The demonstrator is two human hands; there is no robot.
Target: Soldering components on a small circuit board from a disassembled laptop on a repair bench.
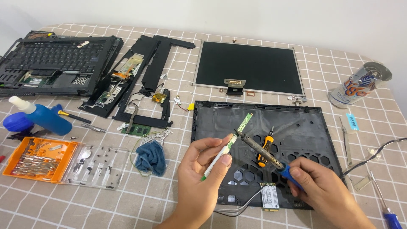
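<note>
Narrow green circuit strip [237,129] pinched in left hand [201,167] grip; soldering iron [258,148] seemingly touching it, clasped by right hand [320,186].

We're looking at a home repair corner: a worktop [140,203] under a checked cloth against a plain white wall. A dismantled laptop base [55,63], a bare screen panel [248,68], an orange screwdriver bit case [40,159] and a drink can [354,90] lie spread across it.

Left hand [203,163] pinches circuit strip [237,131]; right hand [324,186] grips soldering iron [258,148]
</note>
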